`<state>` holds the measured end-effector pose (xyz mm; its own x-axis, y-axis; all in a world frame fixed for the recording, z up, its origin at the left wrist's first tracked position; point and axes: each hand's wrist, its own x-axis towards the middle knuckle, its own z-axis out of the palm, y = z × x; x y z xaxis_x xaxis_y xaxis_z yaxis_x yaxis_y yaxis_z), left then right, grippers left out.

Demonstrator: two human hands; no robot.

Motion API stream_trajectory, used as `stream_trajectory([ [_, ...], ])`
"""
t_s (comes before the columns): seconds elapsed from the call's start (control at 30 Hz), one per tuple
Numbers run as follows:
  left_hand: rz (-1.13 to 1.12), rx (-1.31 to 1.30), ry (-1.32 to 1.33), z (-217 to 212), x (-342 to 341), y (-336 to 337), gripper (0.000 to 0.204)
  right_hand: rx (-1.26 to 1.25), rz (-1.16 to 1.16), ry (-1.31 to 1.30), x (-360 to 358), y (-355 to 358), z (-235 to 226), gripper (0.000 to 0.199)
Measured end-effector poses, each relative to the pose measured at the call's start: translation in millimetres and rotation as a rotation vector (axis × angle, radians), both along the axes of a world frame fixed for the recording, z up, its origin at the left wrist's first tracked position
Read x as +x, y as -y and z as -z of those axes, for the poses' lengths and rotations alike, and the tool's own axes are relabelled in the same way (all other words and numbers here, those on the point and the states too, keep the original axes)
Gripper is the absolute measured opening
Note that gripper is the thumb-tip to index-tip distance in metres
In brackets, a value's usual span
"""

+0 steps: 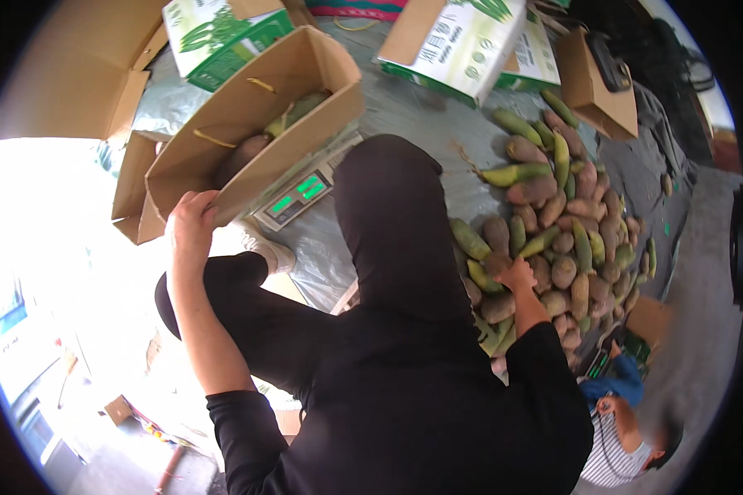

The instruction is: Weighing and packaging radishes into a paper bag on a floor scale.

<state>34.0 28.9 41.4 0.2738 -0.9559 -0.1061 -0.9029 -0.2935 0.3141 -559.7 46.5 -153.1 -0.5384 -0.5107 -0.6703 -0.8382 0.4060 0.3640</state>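
Note:
My left hand (191, 224) is closed on the near rim of an open cardboard box (252, 107), thumb and fingers pinching its wall. Inside the box lie a green radish (299, 111) and a reddish-brown root vegetable (246, 153); the wall hides part of them. Beneath the box is a scale (293, 198) with two lit green displays. On my right, my right hand (518, 275) reaches into a large pile of green radishes and reddish-brown roots. Its fingers are closed round a reddish-brown root (497, 263) at the pile's near-left side.
Printed white-and-green boxes (223, 41) (462, 41) stand at the far side. A plain carton (598, 91) is at the far right, and a big cardboard flap (74, 74) at far left. Plastic sheeting (404, 103) covers the floor. Another person (623, 437) works at lower right.

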Motion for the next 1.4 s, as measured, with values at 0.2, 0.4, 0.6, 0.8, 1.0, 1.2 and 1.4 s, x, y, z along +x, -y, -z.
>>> stream_trajectory([
  [0.2,-0.051,-0.020,-0.056,-6,-5,-1,0.021,-0.359,0.245,0.557,2,53,-9,0.075],
  [0.4,-0.034,-0.031,-0.014,-2,0,-5,0.020,-0.716,-0.003,1.035,119,164,-127,0.067],
  [0.6,-0.028,-0.030,-0.020,-3,2,-4,0.020,-0.785,-0.454,1.237,249,226,-241,0.069],
  [0.8,-0.027,-0.031,-0.062,-5,0,-3,0.020,-0.920,-1.112,1.082,360,242,-251,0.063],
  [1.0,-0.001,0.004,-0.046,-6,2,-2,0.020,-0.682,-1.646,0.383,439,219,-222,0.030],
  [1.2,0.015,0.025,-0.038,-2,6,-1,0.020,-0.536,-1.573,0.579,445,201,-218,0.018],
  [1.4,0.044,0.034,-0.012,-2,3,1,0.021,-0.831,-1.041,1.077,335,239,-191,0.031],
])
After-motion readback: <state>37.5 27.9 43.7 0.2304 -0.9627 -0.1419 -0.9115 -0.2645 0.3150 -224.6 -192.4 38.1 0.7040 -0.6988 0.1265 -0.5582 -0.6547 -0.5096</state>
